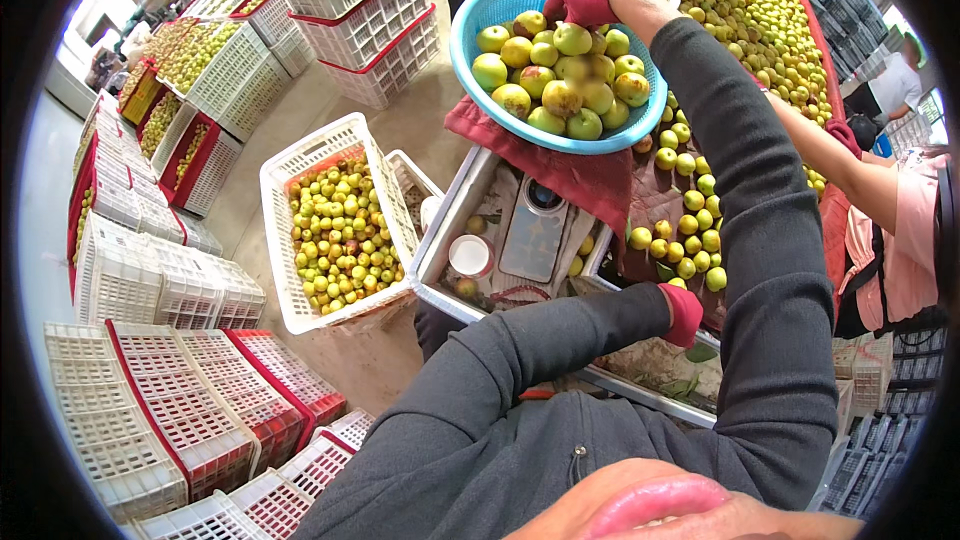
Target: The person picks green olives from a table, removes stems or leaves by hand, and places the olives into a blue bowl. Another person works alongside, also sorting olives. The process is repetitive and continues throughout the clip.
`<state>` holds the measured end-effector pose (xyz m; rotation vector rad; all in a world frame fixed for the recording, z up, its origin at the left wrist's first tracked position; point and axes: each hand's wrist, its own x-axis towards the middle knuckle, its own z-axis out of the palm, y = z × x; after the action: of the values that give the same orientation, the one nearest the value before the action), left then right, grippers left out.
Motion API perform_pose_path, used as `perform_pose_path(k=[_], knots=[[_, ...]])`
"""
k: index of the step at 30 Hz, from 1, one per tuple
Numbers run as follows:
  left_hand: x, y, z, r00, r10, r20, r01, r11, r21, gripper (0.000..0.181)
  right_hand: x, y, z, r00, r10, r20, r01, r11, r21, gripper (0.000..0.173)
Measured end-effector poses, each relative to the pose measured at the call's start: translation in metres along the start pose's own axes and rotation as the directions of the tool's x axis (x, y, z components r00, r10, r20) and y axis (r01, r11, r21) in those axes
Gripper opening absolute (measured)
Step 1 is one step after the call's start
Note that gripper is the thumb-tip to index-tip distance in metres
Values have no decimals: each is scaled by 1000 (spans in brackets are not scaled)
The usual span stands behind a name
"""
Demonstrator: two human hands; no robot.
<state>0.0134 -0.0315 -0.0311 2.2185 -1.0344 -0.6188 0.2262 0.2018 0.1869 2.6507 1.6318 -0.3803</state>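
Observation:
My right hand [585, 0], in a red glove, reaches over the far side of a light-blue plastic colander basket [469, 82]. Its fingers are partly hidden, so I cannot tell whether they grip anything. Green and brown-blotched jujubes [562, 97] fill the basket, which rests on a dark red cloth [555, 169]. Nearer my body, my left hand [682, 315], also red-gloved, is beside loose jujubes [694, 240] on a red padded surface. Its fingers are hidden from view.
Left of the basket, a metal-rimmed tray [450, 300] holds a phone [534, 229] and a white cup [470, 255]. A white crate [281, 300] of jujubes stands beyond it. Stacked crates [360, 22] line the floor. A person's arm [825, 142] extends from the right near a large jujube heap [780, 37].

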Motion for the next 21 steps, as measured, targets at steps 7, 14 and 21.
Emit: perform_pose_path(k=[7,14,21], knots=[[-19,15,-17,995,-81,60,79,996,38,44,1,63,8,971,-14,-238,181,692,699,46],[-7,-5,5,995,87,-54,-91,994,-67,36,-68,-38,55,802,-65,-594,475,673,567,39],[-30,-3,-15,986,165,-26,-166,985,-51,37,-155,-135,124,435,-379,-816,800,580,157,33]])
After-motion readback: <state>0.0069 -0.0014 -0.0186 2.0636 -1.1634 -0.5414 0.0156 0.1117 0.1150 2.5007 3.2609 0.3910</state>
